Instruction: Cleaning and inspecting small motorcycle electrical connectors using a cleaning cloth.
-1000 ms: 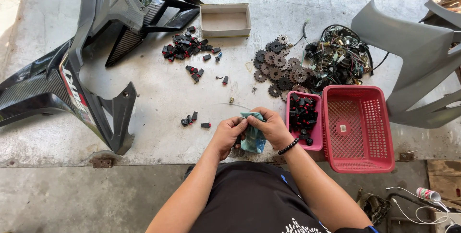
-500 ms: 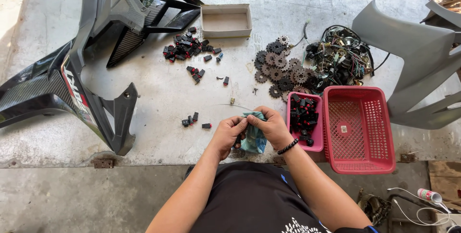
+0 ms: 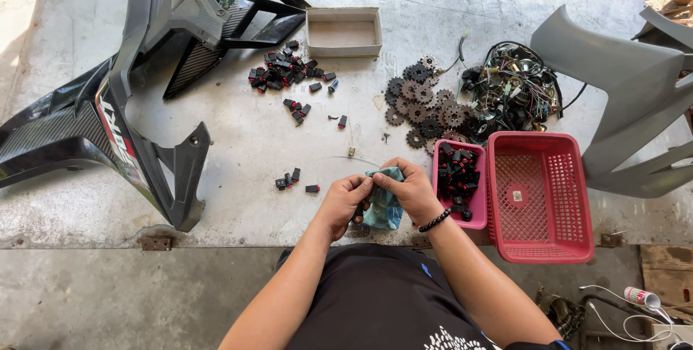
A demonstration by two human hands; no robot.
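We see both hands meet at the near edge of the grey metal counter (image 3: 238,148), just above the person's black shirt. The left hand (image 3: 343,204) and the right hand (image 3: 411,190) both have their fingers clenched on a crumpled teal cloth (image 3: 385,206), which hangs between them; whether a small part sits inside the cloth we cannot tell. A black beaded bracelet (image 3: 435,220) circles the right wrist.

Just beside the right hand stands a small pink plastic tray (image 3: 476,209) filled with little black and red switch parts, and touching its far side is a larger red mesh plastic basket (image 3: 538,202). Beyond them lie a heap of dark metal sprockets (image 3: 419,108) and a tangle of black wiring (image 3: 516,90). Left of the hands rest a few loose black parts (image 3: 289,179); a bigger pile of black and red parts (image 3: 285,70) lies near an open beige cardboard box (image 3: 343,32). A black motorcycle fairing panel (image 3: 130,97) covers the counter's left side, and a grey fairing panel (image 3: 635,97) the right.
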